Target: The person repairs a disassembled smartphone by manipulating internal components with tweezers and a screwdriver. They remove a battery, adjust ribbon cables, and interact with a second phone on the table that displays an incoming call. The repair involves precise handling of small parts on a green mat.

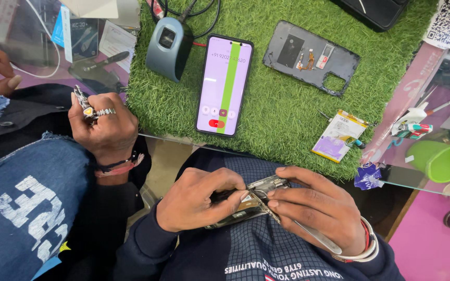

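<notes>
Left hand (196, 200) at lower centre of the frame, knuckles up, fingers curled inward, thumb pressed toward the right. Right hand (316, 205) just beside it at lower right, palm down, fingers stretched leftward, fingertips meeting those of the left. Both grips closed, pinching. Wrists low in the frame, dark navy sleeves running off the bottom edge. Bangles and red thread around the right wrist.

A lit phone (224, 85), back cover (311, 57) and battery (338, 135) lie on green turf (282, 114)
</notes>
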